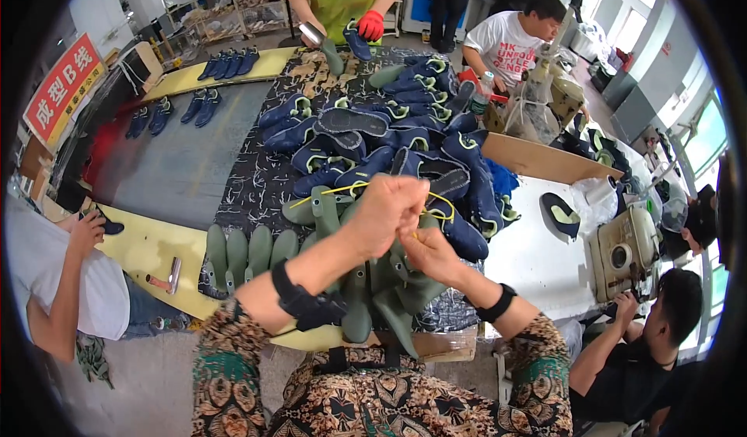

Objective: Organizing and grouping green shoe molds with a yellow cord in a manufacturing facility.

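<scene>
Both my hands are closed on a thin yellow cord (334,190) above the near side of the table. My left hand (389,213) is a fist, slightly higher and farther away. Close by to its right, my right hand (432,254) pinches the cord between thumb and fingers. One stretch of cord runs out to the left, and another curves to the right beyond my hands. Green shoe lasts (356,305) stand and lie under my wrists, partly hidden by my arms. Just beyond is a heap of navy shoes (366,157), several with soles up.
More green lasts (237,254) line up at the near left. A hammer-like tool (167,277) lies on the yellow ledge, beside a conveyor belt (187,157). Across the table, a co-worker's red-gloved hand (371,26) holds a shoe. Sewing machines (625,250) stand right.
</scene>
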The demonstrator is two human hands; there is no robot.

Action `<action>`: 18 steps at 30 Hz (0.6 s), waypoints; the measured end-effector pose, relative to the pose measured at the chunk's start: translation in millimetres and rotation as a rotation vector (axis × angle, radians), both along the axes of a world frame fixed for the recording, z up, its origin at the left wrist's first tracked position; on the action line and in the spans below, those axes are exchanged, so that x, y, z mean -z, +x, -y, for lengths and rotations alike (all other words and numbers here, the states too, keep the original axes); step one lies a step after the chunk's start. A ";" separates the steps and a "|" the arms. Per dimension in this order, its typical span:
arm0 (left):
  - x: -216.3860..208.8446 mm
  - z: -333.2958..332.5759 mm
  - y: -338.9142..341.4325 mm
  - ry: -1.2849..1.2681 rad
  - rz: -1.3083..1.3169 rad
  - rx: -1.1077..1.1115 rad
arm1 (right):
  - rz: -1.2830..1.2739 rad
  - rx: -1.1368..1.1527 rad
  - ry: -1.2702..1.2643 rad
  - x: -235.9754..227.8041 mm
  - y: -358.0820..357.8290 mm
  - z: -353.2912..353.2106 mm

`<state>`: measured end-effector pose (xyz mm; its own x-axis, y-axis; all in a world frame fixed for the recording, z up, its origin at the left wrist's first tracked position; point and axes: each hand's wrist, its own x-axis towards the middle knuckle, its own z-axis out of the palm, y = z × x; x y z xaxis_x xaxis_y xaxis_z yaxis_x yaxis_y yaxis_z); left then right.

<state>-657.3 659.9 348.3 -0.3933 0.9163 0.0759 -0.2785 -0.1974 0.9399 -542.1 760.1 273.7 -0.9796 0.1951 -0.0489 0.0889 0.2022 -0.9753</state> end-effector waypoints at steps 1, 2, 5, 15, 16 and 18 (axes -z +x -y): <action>-25.0 0.7 -6.8 -0.029 -0.245 -0.075 | -0.172 -0.002 0.180 -22.5 -10.3 -3.6; -57.2 3.1 -8.5 0.131 -0.413 -0.124 | -0.334 -0.002 0.352 -57.0 -18.8 -1.3; -135.6 7.4 -25.1 0.319 -0.492 -0.046 | -0.225 0.024 0.045 -141.3 -33.8 1.5; -143.4 54.9 -90.7 0.417 0.018 -0.206 | -0.070 0.329 -0.117 3.4 -44.0 -47.3; -163.9 59.0 -96.5 0.460 0.012 -0.238 | -0.137 0.342 -0.113 10.3 -39.0 -66.6; -183.5 81.3 -109.9 0.483 -0.008 -0.207 | -0.124 0.369 -0.066 22.3 -36.9 -82.9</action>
<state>-767.2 578.6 531.8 -0.5605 0.6793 0.4738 -0.1811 -0.6587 0.7303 -579.0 842.9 251.4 -0.8432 0.5360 0.0409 0.0252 0.1153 -0.9930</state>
